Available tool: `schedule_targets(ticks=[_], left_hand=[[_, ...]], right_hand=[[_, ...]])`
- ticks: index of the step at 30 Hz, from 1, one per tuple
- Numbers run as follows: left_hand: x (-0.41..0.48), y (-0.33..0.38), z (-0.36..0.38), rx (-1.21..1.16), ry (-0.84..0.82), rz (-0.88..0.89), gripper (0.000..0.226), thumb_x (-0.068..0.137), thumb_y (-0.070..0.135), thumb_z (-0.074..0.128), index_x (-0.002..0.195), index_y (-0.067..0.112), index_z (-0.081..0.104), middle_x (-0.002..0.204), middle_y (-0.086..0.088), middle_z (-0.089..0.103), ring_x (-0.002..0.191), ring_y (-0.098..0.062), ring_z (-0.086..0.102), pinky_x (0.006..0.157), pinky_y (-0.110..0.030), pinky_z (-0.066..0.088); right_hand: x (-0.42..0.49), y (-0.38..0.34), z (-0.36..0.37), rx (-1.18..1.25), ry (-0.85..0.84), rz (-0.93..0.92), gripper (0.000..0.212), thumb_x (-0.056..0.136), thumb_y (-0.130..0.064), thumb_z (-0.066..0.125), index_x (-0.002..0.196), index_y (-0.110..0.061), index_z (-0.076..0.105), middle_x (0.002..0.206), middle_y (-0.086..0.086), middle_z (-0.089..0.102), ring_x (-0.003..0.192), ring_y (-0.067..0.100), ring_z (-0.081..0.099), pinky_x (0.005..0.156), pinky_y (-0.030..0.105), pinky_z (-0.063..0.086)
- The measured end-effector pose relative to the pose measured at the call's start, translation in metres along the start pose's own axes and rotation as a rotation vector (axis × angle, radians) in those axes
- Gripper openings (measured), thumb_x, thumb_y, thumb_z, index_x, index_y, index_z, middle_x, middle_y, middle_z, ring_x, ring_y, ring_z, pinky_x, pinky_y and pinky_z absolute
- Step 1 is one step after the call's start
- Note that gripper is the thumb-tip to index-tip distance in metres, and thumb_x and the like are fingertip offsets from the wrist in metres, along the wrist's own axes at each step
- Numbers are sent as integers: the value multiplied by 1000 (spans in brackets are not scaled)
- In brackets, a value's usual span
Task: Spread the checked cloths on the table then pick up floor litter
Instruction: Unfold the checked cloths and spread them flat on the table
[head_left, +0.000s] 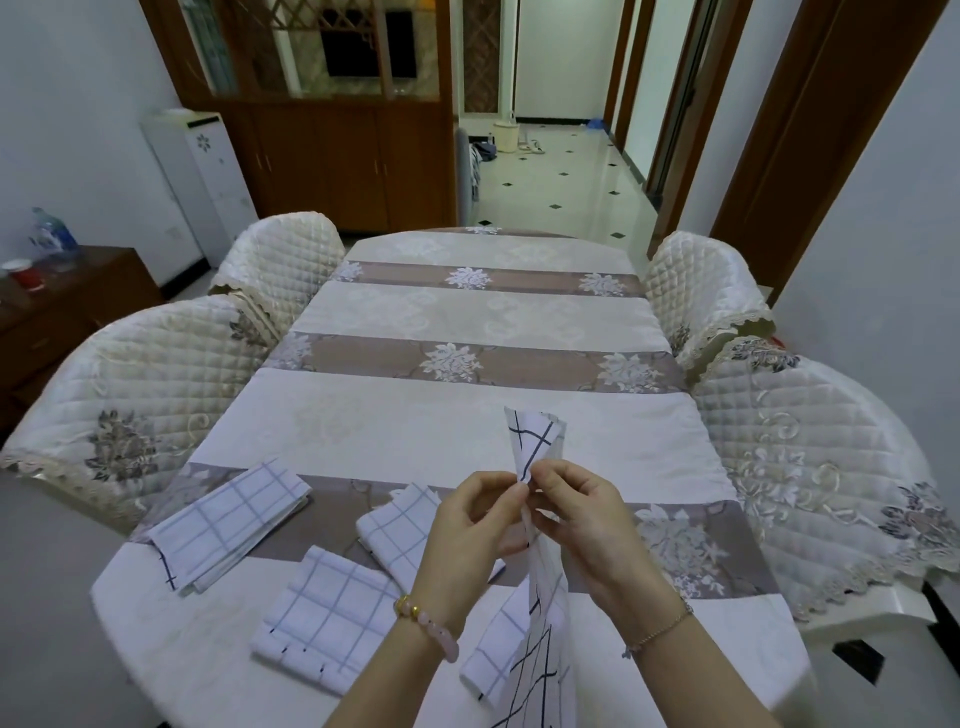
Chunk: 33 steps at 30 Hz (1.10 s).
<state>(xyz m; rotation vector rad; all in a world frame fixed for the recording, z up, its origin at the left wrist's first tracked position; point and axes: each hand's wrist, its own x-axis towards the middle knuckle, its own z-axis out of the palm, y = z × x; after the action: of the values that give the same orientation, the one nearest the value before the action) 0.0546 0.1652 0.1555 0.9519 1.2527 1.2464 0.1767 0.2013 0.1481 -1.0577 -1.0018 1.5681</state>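
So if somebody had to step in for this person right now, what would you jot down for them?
Left hand and right hand: both pinch the same checked cloth, held up off the table, its top curled and its tail hanging towards the person.
On the table's near end: four more checked cloths, all folded, at far left, centre, front and one half hidden under the held cloth.
Done: nothing lies spread flat.
Left: spread all five, then pick up floor litter; none shows in view.
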Motion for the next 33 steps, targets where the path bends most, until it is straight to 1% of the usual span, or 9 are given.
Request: schedule_targets(ticks=[5, 8, 11, 16, 22, 25, 27, 28, 33], left_hand=[[4, -1, 2, 73, 35, 22, 17, 87, 33, 60, 89, 17, 65, 73, 14, 69, 69, 5, 63, 65, -23, 57], [9, -4, 4, 96, 68, 34, 17, 91, 27, 55, 79, 16, 61, 64, 12, 63, 61, 5, 59, 56, -14, 50], [13, -9, 0, 93, 97, 27, 20, 92, 19, 54, 77, 7, 58, 65, 2, 59, 60, -3, 59, 57, -19, 54], [28, -15, -37, 135, 228, -11, 23, 93, 20, 50, 71, 16, 46, 76, -10, 45, 74, -21, 47, 72, -43, 50], [49, -14, -84, 219, 323, 53, 25, 95, 22, 46, 70, 19, 46, 65, -2, 38, 61, -18, 35, 54, -29, 36], [53, -17, -85, 303, 328, 97, 23, 94, 29, 45, 73, 20, 48, 65, 0, 35, 60, -17, 30, 47, -27, 31], [54, -17, -76, 308, 286, 125, 24, 95, 26, 46, 72, 19, 48, 67, -1, 37, 64, -17, 31, 53, -29, 29], [53, -17, -69, 309, 253, 132, 24, 95, 25, 46, 72, 19, 49, 68, -1, 38, 64, -17, 31, 55, -29, 28], [47, -23, -29, 319, 45, 153, 19, 95, 24, 47, 85, 10, 54, 69, 0, 39, 63, -13, 32, 57, -29, 29]], right_hand=[[0, 5, -1, -52, -43, -14, 15, 91, -17, 60, 82, -11, 71, 83, 10, 67, 77, 16, 64, 69, 22, 54], [-2, 5, -1, -70, -52, -18, 17, 91, -18, 59, 77, -13, 68, 76, 4, 64, 73, 12, 64, 70, 22, 54], [-5, 5, -7, -89, -35, -10, 22, 91, -19, 58, 69, -19, 64, 74, 0, 63, 75, 13, 63, 71, 23, 54], [-12, 2, -49, 9, 203, 5, 18, 93, -18, 54, 76, -15, 57, 74, 4, 66, 71, 15, 64, 65, 26, 53], [-42, 1, -131, 74, 631, -43, 26, 99, -17, 43, 73, -19, 45, 54, -5, 50, 48, 9, 47, 41, 16, 40], [-65, 0, -157, 90, 760, -59, 17, 98, -19, 46, 96, -9, 60, 84, 4, 66, 82, 22, 60, 69, 29, 54], [-82, 1, -167, 146, 841, -47, 34, 98, -19, 46, 125, -1, 55, 120, 15, 62, 113, 31, 58, 100, 48, 46], [-93, 1, -170, 162, 872, -50, 37, 98, -20, 46, 128, 0, 53, 125, 18, 60, 117, 33, 56, 102, 51, 44], [-163, 14, -185, 163, 1011, -103, 24, 97, -22, 48, 106, -9, 67, 88, 4, 72, 81, 17, 68, 65, 24, 58]])
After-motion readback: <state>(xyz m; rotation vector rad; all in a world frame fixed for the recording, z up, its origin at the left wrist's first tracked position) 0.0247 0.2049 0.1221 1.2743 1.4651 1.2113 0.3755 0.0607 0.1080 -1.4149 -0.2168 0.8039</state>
